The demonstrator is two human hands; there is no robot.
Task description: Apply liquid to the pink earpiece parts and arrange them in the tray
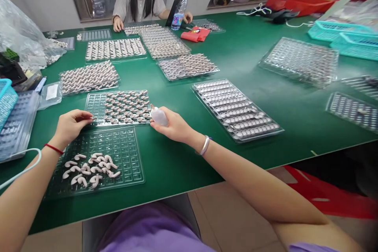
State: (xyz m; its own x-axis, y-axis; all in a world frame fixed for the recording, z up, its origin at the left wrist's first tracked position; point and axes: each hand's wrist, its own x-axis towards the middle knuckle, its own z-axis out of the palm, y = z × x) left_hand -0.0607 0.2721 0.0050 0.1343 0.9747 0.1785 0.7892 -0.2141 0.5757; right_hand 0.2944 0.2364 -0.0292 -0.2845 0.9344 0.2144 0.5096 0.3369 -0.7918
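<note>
My left hand [71,125] pinches a small curved pinkish-white part at the near left corner of a clear plastic tray [96,104] partly filled with such parts. My right hand [173,125] is wrapped round a small white squeeze bottle [158,115], its tip pointing at that tray's right edge. Just in front of me lies another clear grid tray [124,151] with several loose curved parts [90,168] in its near left area.
The green table [251,67] carries many more clear trays of parts, such as one to the right [236,108] and one further right [299,61]. A person sits at the far side beside a water bottle [179,12]. Teal baskets [344,33] stand far right, plastic bags far left.
</note>
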